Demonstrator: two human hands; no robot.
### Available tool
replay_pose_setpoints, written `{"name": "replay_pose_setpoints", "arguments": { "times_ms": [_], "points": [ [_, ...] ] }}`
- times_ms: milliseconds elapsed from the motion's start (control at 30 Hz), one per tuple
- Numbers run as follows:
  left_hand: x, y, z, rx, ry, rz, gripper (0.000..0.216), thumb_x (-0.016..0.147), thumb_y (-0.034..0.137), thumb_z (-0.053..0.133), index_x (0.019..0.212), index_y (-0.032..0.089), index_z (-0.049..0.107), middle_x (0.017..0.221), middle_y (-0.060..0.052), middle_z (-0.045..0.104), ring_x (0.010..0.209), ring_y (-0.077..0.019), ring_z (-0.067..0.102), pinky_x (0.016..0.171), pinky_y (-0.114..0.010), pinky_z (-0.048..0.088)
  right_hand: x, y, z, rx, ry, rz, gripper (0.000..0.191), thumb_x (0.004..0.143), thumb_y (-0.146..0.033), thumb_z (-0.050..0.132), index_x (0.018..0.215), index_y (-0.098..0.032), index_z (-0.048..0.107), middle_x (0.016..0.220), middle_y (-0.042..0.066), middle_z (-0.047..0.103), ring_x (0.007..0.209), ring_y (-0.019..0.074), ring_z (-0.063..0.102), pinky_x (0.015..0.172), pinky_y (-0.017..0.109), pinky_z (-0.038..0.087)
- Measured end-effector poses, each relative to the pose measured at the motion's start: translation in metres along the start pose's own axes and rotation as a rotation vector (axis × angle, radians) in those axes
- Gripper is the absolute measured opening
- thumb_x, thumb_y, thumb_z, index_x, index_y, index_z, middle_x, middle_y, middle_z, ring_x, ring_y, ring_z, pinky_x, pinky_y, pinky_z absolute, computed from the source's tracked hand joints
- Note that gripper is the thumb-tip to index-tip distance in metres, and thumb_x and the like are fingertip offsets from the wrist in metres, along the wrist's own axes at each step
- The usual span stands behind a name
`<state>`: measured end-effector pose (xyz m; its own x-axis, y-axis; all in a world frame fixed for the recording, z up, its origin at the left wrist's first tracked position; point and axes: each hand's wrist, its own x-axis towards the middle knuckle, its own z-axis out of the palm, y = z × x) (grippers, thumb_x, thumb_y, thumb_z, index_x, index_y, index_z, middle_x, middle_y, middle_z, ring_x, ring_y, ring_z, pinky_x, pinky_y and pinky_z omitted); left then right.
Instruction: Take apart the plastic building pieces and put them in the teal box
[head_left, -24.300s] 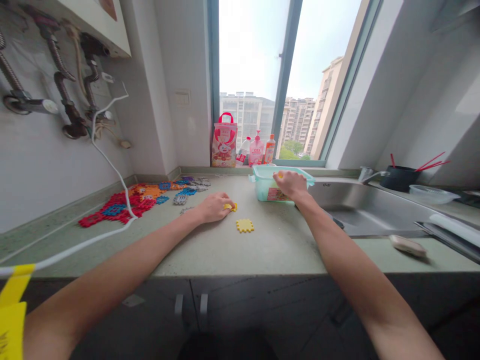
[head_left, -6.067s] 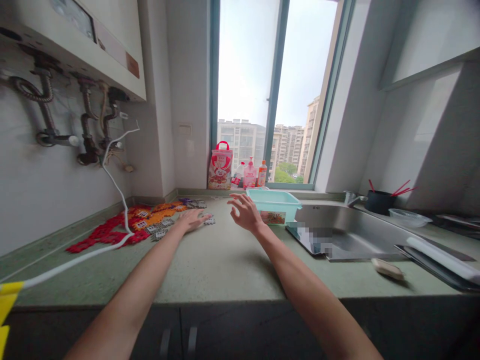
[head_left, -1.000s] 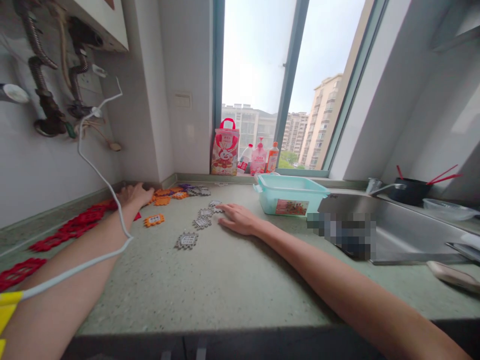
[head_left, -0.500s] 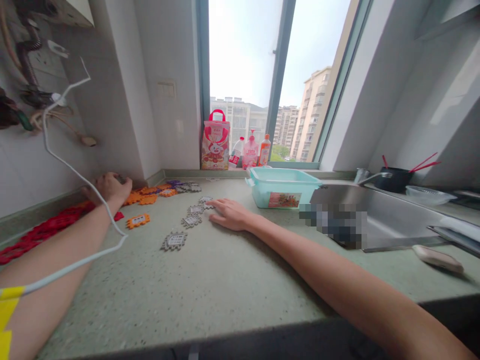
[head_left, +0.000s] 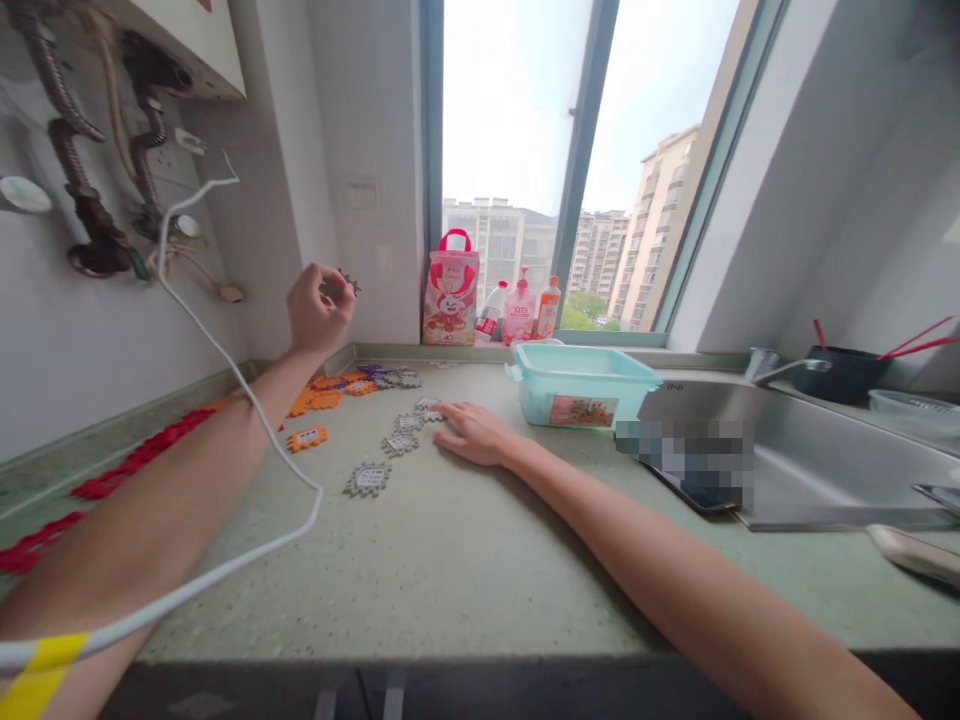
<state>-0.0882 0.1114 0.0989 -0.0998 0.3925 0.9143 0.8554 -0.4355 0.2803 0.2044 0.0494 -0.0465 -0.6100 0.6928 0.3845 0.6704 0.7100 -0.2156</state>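
My left hand (head_left: 322,310) is raised above the back left of the counter, its fingers closed in a pinch on a dark grey toothed puzzle piece (head_left: 349,283). My right hand (head_left: 476,433) lies palm down on the counter with fingers stretched out. Its fingertips touch a grey puzzle piece (head_left: 430,408) that ends a short row. Another grey piece (head_left: 400,443) belongs to that row, and a larger-looking grey piece (head_left: 367,480) lies apart, nearer to me. An orange piece (head_left: 307,438) sits by itself close to my left forearm.
Orange pieces (head_left: 319,400) and purple and grey ones are heaped behind; red pieces (head_left: 142,455) line the left wall. A mint-green tub (head_left: 540,385) stands beside the steel sink (head_left: 787,425). A white cable (head_left: 255,405) crosses in front of my left arm. Bottles (head_left: 519,315) stand at the window.
My left hand has lifted from the pieces by the left wall, up and to the right, with a dark grey piece in it. The right hand stays in place. The view has shifted left.
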Motion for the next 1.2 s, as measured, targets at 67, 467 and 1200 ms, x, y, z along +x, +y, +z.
{"name": "replay_pose_setpoints", "arguments": {
  "times_ms": [67, 467, 1200],
  "points": [
    [-0.027, 0.021, 0.009, -0.109, -0.115, -0.024, 0.039, 0.104, 0.043, 0.048, 0.116, 0.01, 0.066, 0.108, -0.007, 0.074, 0.094, -0.0138, 0.066, 0.082, -0.024, 0.048, -0.001, -0.002, -0.001, -0.003, 0.0, 0.005, 0.059, 0.103, -0.043, 0.06, 0.157, -0.022, 0.051, 0.15, 0.015, 0.064, 0.135, 0.0318, 0.061, 0.115, 0.049, 0.045],
    [-0.134, 0.035, 0.026, -0.328, -0.864, 0.337, 0.041, 0.09, 0.048, 0.069, 0.121, 0.021, 0.067, 0.093, -0.003, 0.075, 0.086, -0.0216, 0.071, 0.084, -0.034, 0.053, -0.002, -0.008, -0.005, -0.023, 0.0, 0.06, 0.057, 0.104, -0.032, 0.053, 0.159, -0.016, 0.048, 0.143, 0.018, 0.064, 0.131, 0.0292, 0.063, 0.111, 0.043, 0.047],
    [-0.102, -0.044, 0.112, 0.349, -1.058, 0.08, 0.079, 0.101, 0.056, 0.039, 0.171, 0.021, 0.027, 0.178, -0.015, 0.02, 0.164, -0.0326, 0.022, 0.131, -0.056, 0.018, -0.001, -0.006, -0.001, -0.083, -0.016, -0.008, 0.045, 0.109, -0.044, 0.051, 0.146, -0.023, 0.064, 0.144, 0.014, 0.066, 0.131, 0.0266, 0.063, 0.114, 0.042, 0.044]
  ]
}}
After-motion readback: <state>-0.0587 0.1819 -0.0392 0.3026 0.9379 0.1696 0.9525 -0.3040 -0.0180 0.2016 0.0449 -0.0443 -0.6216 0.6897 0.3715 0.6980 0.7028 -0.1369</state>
